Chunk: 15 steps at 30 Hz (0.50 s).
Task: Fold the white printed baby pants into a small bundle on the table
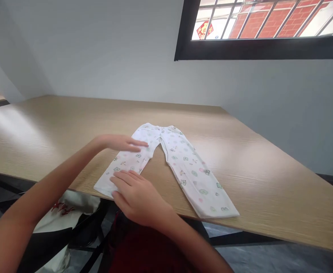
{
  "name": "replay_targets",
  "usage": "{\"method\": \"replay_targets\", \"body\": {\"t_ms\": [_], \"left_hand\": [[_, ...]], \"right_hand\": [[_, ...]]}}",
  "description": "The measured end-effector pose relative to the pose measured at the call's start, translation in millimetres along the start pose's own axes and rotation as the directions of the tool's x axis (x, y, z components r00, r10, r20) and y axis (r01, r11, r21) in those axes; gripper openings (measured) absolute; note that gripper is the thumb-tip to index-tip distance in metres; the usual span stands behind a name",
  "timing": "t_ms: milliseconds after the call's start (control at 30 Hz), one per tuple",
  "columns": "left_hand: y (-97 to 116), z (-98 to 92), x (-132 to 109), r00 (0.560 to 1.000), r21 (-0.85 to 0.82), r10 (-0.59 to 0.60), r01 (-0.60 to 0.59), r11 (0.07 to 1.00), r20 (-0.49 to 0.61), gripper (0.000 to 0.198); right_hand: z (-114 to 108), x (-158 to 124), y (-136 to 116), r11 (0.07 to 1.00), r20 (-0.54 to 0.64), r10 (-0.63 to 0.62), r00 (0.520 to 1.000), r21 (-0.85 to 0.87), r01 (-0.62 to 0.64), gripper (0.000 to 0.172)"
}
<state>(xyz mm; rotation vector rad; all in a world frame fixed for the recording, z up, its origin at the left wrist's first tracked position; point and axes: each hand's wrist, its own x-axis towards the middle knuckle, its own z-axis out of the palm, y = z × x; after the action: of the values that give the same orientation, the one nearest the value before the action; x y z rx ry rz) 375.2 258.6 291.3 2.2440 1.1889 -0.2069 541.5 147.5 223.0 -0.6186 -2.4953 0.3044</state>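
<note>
Both hands lie flat and open, holding nothing: left hand [121, 143] toward twelve o'clock, right hand [135, 195] at six, on the trousers [180, 159]' left leg. Smoothing outward evenly would flatten it best.

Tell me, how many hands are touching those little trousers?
2. The left hand lies flat on the upper part of one leg of the trousers; the right hand presses near that same leg's hem, by the table edge. No other hands show.
</note>
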Motion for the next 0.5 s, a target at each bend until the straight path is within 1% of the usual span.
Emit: {"method": "replay_targets", "body": {"t_ms": [33, 67, 100, 133, 167, 233, 267, 333, 367, 433, 500], "left_hand": [[3, 8.0, -6, 0.994, -0.014, 0.010, -0.009, 1.000, 0.105, 0.049], [4, 15.0, -8, 0.981, -0.028, 0.025, -0.020, 0.999, 0.193, 0.052], [4, 20.2, -4, 0.968, -0.038, 0.039, -0.030, 0.999, 0.249, 0.057], [0, 23.0, 5, 0.962, -0.041, 0.048, -0.039, 0.998, 0.268, 0.063], [-5, 23.2, 17, 0.970, -0.028, 0.054, -0.049, 0.998, 0.238, 0.068], [-24, 16.8, 50, 0.995, 0.026, 0.056, -0.058, 0.998, 0.077, 0.072], [-35, 11.5, 68, 0.998, 0.066, 0.060, -0.058, 0.996, -0.025, 0.068], [-55, 0.8, 101, 0.983, 0.096, 0.046, -0.029, 0.995, -0.177, 0.058], [-63, -3.2, 114, 0.970, 0.100, 0.034, -0.010, 0.995, -0.240, 0.055], [-73, -6.8, 129, 0.944, 0.101, 0.009, 0.026, 0.995, -0.331, 0.050], [-76, -5.3, 132, 0.922, 0.100, -0.005, 0.047, 0.994, -0.388, 0.048]], "right_hand": [[15, 9, -1, 1.000, 0.001, 0.009, 1.000, -0.027, -0.009, 0.034], [27, 14, 0, 0.998, 0.004, 0.029, 1.000, -0.062, -0.028, 0.040], [36, 16, 1, 0.995, 0.006, 0.046, 0.999, -0.091, -0.045, 0.047], [42, 14, 3, 0.992, 0.015, 0.055, 0.998, -0.111, -0.053, 0.054], [44, 10, 4, 0.992, 0.030, 0.059, 0.998, -0.118, -0.055, 0.059], [42, -2, 3, 0.995, 0.072, 0.041, 0.997, -0.097, -0.033, 0.059], [39, -8, 2, 0.996, 0.094, 0.031, 0.995, -0.082, -0.024, 0.057], [34, -16, -2, 0.998, 0.124, 0.011, 0.992, -0.059, -0.004, 0.058], [33, -18, -4, 0.999, 0.131, 0.003, 0.991, -0.051, 0.003, 0.060], [34, -20, -8, 0.999, 0.134, -0.003, 0.991, -0.048, 0.010, 0.066], [35, -21, -12, 0.998, 0.131, -0.013, 0.991, -0.060, 0.021, 0.070]]}}
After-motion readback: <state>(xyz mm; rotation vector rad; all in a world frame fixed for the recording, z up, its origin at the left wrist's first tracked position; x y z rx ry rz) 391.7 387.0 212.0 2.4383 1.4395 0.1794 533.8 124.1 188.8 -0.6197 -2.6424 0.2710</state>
